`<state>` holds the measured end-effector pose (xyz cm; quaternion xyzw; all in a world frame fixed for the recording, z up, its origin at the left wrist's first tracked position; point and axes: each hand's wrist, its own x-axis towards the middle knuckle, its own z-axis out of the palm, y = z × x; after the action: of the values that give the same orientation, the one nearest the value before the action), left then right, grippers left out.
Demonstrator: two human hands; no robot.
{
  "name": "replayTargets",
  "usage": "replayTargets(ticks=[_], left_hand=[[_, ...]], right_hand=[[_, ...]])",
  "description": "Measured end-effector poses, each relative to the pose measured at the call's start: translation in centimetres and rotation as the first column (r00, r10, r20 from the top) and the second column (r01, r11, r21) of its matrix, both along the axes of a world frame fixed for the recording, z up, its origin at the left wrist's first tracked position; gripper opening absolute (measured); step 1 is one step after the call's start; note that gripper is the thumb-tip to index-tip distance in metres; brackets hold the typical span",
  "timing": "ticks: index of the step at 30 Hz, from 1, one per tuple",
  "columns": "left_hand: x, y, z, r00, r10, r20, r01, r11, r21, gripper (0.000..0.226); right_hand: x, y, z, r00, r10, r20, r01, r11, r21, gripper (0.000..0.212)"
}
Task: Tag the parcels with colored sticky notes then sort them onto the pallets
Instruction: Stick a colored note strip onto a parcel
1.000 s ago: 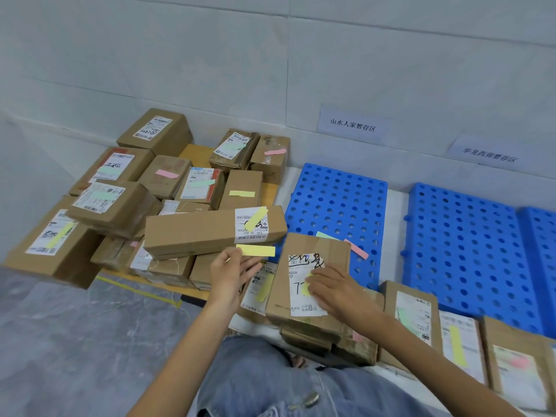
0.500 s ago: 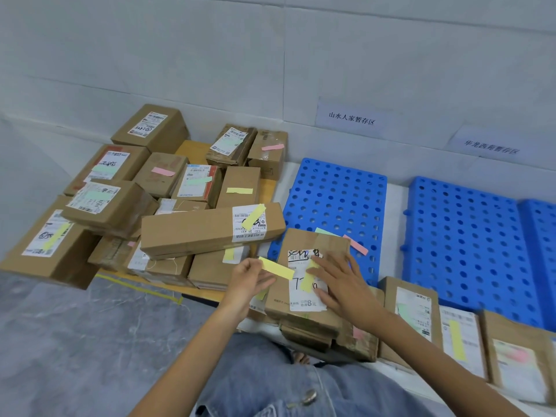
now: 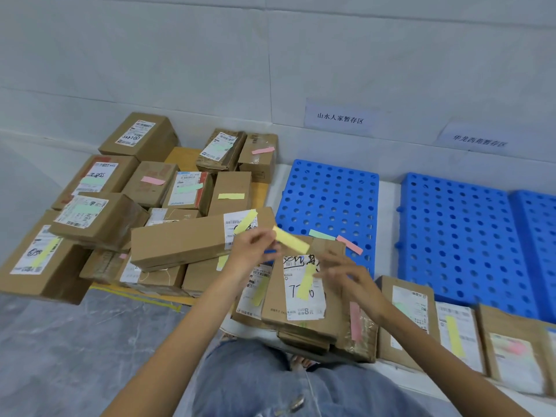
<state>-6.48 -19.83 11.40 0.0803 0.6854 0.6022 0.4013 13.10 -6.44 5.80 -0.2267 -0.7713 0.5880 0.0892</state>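
tagging looks to be the step in hand: the parcel [image 3: 301,302] by the knees wears a yellow strip. at that parcel's right edge the right hand [image 3: 353,279] hovers, fingers loosely spread, holding nothing. above its far edge the left hand [image 3: 251,251] pinches a fresh yellow sticky note [image 3: 291,242], which next needs an untagged box. the blue pallet [image 3: 328,200] lies beyond.

Counted 3 blue perforated pallets [image 3: 328,203], third one cut by right edge of view. Logged 2 paper wall signs [image 3: 340,117]. Tallied roughly 14 cardboard parcels [image 3: 186,242] in left pile, at least 6 more in front row; exact totals not fixed owing to stacking. Found 8 yellow sticky notes [image 3: 231,196], one pinched in left hand [image 3: 252,251]; at least 5 pink sticky notes [image 3: 153,180]; at least 4 green sticky notes [image 3: 189,188], some faint. Noted 2 hands, right hand [image 3: 358,284] included.
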Motion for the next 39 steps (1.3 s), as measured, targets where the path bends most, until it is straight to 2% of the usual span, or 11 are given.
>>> replayTargets(ticks=[3, 8, 12, 15, 17, 19, 22, 25, 29, 34, 39], left_hand=[[-1.5, 3.8, 1.0, 0.997, 0.037, -0.070, -0.036, 0.999, 0.023, 0.011], [-2.1, 8.7, -0.5, 0.980, -0.109, -0.165, 0.097, 0.992, -0.079, 0.023], [-1.2, 7.3, -2.1, 0.901, -0.247, -0.357, 0.181, 0.961, -0.208, 0.023], [0.5, 2.4, -3.8, 0.677, -0.427, -0.599, 0.223, 0.895, -0.386, 0.024], [1.6, -0.6, -5.2, 0.563, -0.602, -0.566, 0.303, 0.788, -0.536, 0.041], [2.7, -2.0, -5.8, 0.595, -0.689, -0.413, 0.426, 0.706, -0.565, 0.067], [3.3, -1.7, -4.8, 0.675, -0.638, -0.370, 0.473, 0.760, -0.446, 0.078], [3.0, -0.8, -2.2, 0.667, -0.591, -0.454, 0.464, 0.806, -0.367, 0.075], [0.1, 1.0, 2.5, 0.735, -0.409, -0.540, 0.429, 0.898, -0.097, 0.066], [-9.1, 2.0, 9.5, 0.734, -0.180, -0.655, 0.295, 0.953, 0.069, 0.057], [-21.9, 0.2, 12.6, 0.750, -0.062, -0.658, 0.147, 0.986, 0.074, 0.054]], right_hand=[[-0.1, 0.5, 0.0, 0.944, -0.323, -0.060, 0.317, 0.944, -0.093, 0.025], [0.4, 0.5, -0.4, 0.876, -0.481, -0.027, 0.481, 0.877, -0.010, 0.026], [1.1, 0.3, -1.2, 0.909, -0.402, 0.111, 0.410, 0.910, -0.060, 0.033], [1.0, -1.0, -1.1, 0.934, -0.294, 0.202, 0.324, 0.937, -0.133, 0.047], [0.5, -2.1, -1.4, 0.956, -0.219, 0.194, 0.248, 0.958, -0.145, 0.057], [0.0, -3.0, -1.7, 0.966, -0.192, 0.172, 0.211, 0.972, -0.106, 0.064], [-0.5, -3.2, -0.9, 0.958, -0.252, 0.134, 0.266, 0.959, -0.094, 0.067], [-0.5, -1.5, 1.8, 0.939, -0.336, 0.076, 0.343, 0.932, -0.116, 0.065], [-3.4, 2.4, 7.1, 0.928, -0.371, -0.042, 0.365, 0.924, -0.114, 0.061], [-13.6, 4.1, 14.3, 0.926, -0.299, -0.229, 0.268, 0.951, -0.156, 0.063], [-29.2, 3.3, 16.1, 0.954, -0.140, -0.265, 0.126, 0.990, -0.071, 0.068]])
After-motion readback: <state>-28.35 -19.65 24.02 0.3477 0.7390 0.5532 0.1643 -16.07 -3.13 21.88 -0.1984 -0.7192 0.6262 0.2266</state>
